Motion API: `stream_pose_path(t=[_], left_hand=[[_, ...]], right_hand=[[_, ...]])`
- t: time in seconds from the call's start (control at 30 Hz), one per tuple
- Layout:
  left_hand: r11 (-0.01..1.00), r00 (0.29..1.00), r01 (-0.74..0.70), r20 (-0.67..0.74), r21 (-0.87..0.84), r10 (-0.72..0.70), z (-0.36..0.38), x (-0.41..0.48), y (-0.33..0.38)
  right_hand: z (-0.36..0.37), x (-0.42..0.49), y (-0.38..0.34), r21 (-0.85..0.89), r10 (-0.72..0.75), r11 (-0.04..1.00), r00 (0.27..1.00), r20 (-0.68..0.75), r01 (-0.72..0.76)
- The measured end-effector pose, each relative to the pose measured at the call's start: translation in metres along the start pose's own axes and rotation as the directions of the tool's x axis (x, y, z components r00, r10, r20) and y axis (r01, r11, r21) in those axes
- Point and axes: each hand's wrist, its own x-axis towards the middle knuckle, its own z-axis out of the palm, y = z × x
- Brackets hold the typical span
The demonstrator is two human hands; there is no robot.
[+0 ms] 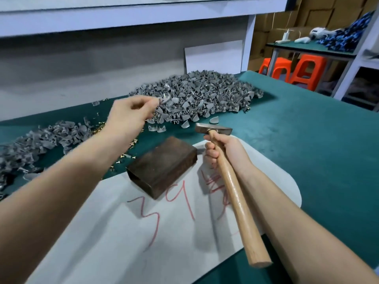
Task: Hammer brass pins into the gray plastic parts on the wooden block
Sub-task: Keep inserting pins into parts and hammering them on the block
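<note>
Glossy wood hammer handle [240,201], dull metal head [213,129]. Dark worn wooden block [162,165]. Gray plastic parts [196,95]. Shiny brass pins [123,155]. Matt green cloth surface [307,130]; smooth white paper sheet [102,232].

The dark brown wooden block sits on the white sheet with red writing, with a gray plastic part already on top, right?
Not quite. In the head view the dark brown wooden block sits on the white sheet with red writing, but its top is bare: no gray plastic part lies on it.
</note>
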Motion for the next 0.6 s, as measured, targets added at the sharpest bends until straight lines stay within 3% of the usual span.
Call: stream_pose_path(t=[0.07,0.17,0.3,0.37,0.47,0.6], left_hand=[[0.973,0.991,0.079,0.087,0.216,-0.099,-0.005,0.041,0.004],[0.865,0.959,0.191,0.098,0.464,-0.265,-0.024,0.062,-0.034],[0.588,0.919,0.261,-0.009,0.766,-0.395,-0.064,0.047,-0.098],[0.508,0.910,0.282,-0.060,0.814,-0.409,-0.083,0.039,-0.115],[0.484,0.901,0.350,-0.147,0.802,-0.408,-0.103,0.030,-0.127],[0.465,0.928,0.339,-0.207,0.818,-0.311,-0.108,0.021,-0.129]], right_hand=[[-0.001,-0.001,0.001,0.033,0.009,0.999,1.000,0.002,-0.009],[-0.002,-0.001,0.004,0.034,0.014,0.999,0.999,-0.039,-0.013],[0.004,-0.002,0.005,-0.037,-0.008,0.999,0.995,-0.096,0.005],[0.006,-0.005,0.005,-0.056,0.009,0.998,0.993,-0.120,-0.016],[0.007,-0.008,0.005,-0.123,0.047,0.990,0.987,-0.156,-0.067],[0.010,-0.008,0.007,-0.193,-0.020,0.981,0.976,-0.219,-0.023]])
